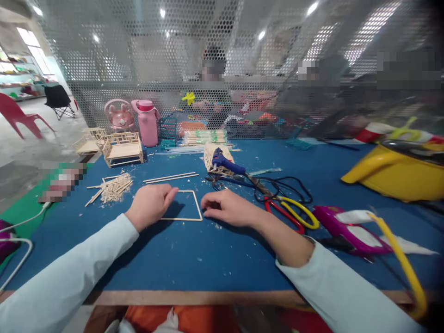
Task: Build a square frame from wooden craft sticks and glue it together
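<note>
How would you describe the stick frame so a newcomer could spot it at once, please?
On the blue tabletop, look between the left hand and right hand. There lies the stick frame, a thin, pale, flat outline with blue inside, unlike the loose stick pile.

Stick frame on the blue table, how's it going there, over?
Left hand over left part of stick frame, contact unclear; right hand by its right side. Frame flat on blue table. Glue gun lies beyond, off the frame.
</note>
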`<state>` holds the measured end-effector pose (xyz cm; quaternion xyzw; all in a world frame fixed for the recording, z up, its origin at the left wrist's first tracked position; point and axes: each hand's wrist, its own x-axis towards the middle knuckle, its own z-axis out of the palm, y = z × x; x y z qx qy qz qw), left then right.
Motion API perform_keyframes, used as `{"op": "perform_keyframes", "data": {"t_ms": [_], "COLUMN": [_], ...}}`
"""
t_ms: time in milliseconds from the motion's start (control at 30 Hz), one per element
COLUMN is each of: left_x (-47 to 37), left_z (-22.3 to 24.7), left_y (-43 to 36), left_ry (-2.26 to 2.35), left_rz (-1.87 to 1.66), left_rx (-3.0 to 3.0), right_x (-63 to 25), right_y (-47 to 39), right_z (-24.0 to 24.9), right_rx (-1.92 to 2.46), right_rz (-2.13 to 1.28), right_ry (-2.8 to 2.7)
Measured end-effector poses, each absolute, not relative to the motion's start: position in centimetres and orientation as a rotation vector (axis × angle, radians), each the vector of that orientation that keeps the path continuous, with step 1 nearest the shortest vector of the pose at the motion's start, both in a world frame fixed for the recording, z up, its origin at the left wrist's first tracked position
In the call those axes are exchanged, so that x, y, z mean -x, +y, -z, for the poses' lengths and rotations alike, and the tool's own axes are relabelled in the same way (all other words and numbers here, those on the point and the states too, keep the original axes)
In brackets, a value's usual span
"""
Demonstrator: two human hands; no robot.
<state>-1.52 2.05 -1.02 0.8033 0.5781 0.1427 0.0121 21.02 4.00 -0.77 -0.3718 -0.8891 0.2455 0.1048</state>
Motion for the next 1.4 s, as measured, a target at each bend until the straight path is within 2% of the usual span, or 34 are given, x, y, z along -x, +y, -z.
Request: {"op": "perform_keyframes", "data": {"t_ms": [200,1400], "left_x": [0.7,0.6], "left_z": [2.5,2.8], "left_y": [-0.3,-0.5], "left_ry": [1.410,1.449], "left_rz": [-0.373,-0.383], "left_rx": [-2.583,-2.578], "right_x": [-20.8,-20.8], "right_y": [3.9,4.5], "right_z": [1.5,1.9], "right_rx": [0.978,0.902], "right_rz": [-0.676,-0.635], "right_ry": [-2.679,-2.769]}}
